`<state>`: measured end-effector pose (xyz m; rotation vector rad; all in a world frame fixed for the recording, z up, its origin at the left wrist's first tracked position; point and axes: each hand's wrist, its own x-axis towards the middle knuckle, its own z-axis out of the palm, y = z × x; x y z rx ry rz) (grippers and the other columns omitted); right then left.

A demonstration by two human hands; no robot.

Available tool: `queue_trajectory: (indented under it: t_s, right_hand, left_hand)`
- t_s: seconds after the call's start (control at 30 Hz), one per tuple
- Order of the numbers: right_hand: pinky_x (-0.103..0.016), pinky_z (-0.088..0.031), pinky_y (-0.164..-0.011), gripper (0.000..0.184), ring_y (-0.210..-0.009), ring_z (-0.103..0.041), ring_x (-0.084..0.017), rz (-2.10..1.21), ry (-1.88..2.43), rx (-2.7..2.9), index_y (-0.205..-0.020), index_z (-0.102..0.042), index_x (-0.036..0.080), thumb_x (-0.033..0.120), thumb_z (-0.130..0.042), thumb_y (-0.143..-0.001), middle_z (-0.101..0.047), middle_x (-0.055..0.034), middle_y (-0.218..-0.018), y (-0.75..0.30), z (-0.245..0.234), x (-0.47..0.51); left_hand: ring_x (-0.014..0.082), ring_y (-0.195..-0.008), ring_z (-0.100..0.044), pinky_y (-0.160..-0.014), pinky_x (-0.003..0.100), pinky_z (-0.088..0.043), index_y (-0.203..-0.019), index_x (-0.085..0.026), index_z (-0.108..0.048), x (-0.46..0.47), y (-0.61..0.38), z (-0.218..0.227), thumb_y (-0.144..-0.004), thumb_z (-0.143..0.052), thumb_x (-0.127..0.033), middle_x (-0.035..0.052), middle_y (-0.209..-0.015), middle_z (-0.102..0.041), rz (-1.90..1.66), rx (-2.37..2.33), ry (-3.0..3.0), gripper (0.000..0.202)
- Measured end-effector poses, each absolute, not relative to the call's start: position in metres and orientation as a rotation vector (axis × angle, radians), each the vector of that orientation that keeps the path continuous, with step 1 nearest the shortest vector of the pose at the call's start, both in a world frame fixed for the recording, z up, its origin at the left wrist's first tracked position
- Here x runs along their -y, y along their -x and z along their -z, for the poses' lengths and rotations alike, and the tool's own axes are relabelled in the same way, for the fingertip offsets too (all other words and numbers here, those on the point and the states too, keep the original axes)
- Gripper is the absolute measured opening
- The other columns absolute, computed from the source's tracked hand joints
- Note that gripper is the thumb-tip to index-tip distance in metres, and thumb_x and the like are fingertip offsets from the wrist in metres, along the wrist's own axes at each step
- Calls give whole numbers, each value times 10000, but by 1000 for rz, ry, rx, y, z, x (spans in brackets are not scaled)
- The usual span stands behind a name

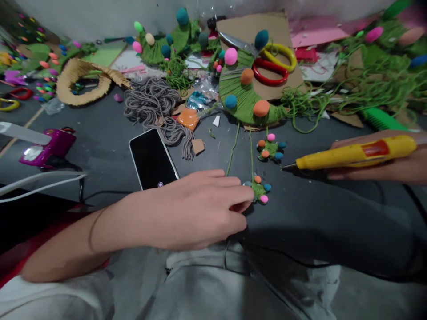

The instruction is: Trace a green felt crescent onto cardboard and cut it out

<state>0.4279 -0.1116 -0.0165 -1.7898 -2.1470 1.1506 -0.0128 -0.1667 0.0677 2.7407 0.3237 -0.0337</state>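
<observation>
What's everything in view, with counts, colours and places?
Wreath: one, green, back centre
Similar decorations: several, green, back
Small ornaments: two, green, before wreath
Scissors: two pairs, red and yellow handles, by wreath and far left
Phone: one, black screen, left of centre
Grey yarn: one heap, grey, behind phone
Ring: one, tan, back left
Purple device: one, purple, left
Green yarn: several tangles, green, back right
Cardboard: several pieces, brown, back
Scraps: uncounted, mixed colours, scattered
Table: one, dark, underneath
Pointed tool: one, yellow, right
Left hand: one, bare, at nearer ornament
Right hand: one, bare, holding tool
</observation>
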Motion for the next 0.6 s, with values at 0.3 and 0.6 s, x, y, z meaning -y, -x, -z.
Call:
queue_trajectory:
  t_s: [0.3,0.6]
  right_hand:
    - [-492,-692,-998,511,-1058,-787,-360,-1429,1849,2080,-942,-831,337,611,-882,-515,-830,-40,-1114,-387,-16,113]
    - [-479,-685,-1009,528,-1071,-787,-359,-1401,1827,2099,-949,-835,327,653,-866,-533,-831,-38,-1120,-386,-16,115]
  left_hand:
    - [176,-820,-548,-725,355,-363,-954,-208,-752,160,18,-55,-1043,-580,-195,31,-988,-656,-41,-406,-2777,195]
    - [165,-820,-620,-735,312,-421,-977,-196,-784,128,16,-56,-1027,-637,-226,44,-978,-690,-137,-545,-2740,158]
